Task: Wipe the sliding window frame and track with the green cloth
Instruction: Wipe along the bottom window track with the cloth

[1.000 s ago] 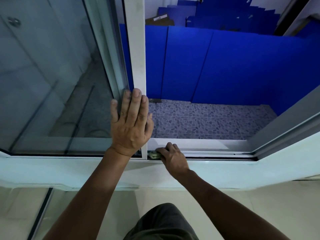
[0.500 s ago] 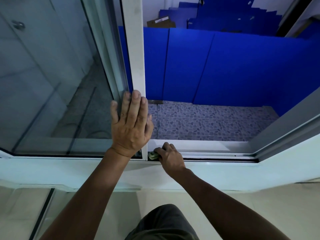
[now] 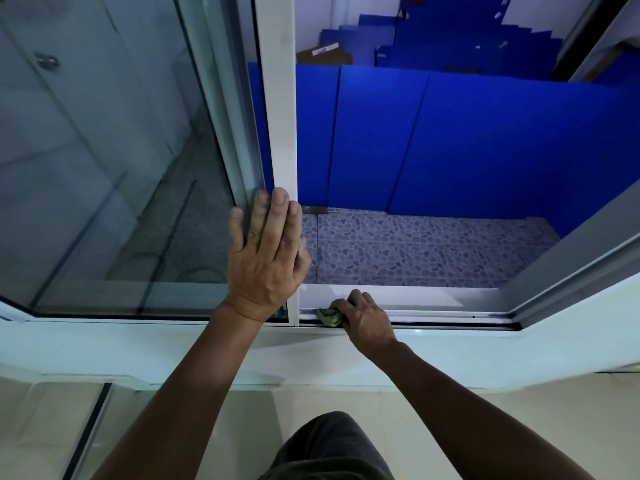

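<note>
The right hand (image 3: 367, 318) is clenched on the green cloth (image 3: 329, 317), which is pressed into the track (image 3: 450, 318) at its left end. The track's long axis runs toward 3 o'clock, unwiped. The left hand (image 3: 265, 258) is laid flat, grasping nothing, on the sash (image 3: 282, 98) at 10 o'clock.

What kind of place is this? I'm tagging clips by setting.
Probably indoors at a sliding window that opens onto a small tiled outdoor yard or storage area: pebble-pattern floor tiles, stacked blue panels, and a white window track being wiped.
</note>
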